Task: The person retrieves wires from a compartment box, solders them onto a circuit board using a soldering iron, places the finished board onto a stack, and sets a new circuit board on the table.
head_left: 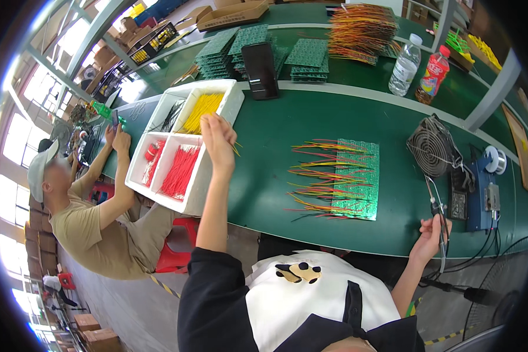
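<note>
Left hand (217, 141) pinching yellow wires (202, 110) over white tray (193, 202), right hand (431, 234) gripping soldering iron (437, 202)

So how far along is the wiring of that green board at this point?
Done: the green circuit board on the bench already carries many red and yellow wires fanning out to its left. In hand: the left hand is over the white tray holding a few yellow wires, while the right hand grips a soldering iron. Left: whether board positions remain empty cannot be told.
</note>
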Available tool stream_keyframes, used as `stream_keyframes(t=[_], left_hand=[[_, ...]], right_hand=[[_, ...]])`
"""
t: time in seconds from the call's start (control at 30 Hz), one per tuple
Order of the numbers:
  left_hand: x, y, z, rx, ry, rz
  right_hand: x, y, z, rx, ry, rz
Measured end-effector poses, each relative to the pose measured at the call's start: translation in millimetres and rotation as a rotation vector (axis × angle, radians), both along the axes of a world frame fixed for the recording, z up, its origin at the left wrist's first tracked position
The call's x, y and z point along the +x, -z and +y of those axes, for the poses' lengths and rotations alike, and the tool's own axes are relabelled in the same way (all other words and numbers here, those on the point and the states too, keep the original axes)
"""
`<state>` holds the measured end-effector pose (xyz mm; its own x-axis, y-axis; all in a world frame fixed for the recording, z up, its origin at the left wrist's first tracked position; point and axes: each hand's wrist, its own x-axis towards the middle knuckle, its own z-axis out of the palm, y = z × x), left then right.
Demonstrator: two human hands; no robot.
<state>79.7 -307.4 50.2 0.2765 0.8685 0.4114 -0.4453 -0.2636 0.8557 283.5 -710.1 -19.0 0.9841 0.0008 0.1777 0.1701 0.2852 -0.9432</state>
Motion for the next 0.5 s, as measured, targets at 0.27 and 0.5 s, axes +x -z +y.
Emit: stream_keyframes(t=[0.27, 0.5], left_hand=[[15.6, 64.6, -16.6, 0.087, 0.163, 0.160], [9.9, 68.8, -21.1, 0.112, 0.113, 0.387]], right_hand=[[-1.1, -0.3, -4.8, 0.033, -0.006, -0.003], [-5.1, -6.2, -2.1, 0.042, 0.019, 0.048]])
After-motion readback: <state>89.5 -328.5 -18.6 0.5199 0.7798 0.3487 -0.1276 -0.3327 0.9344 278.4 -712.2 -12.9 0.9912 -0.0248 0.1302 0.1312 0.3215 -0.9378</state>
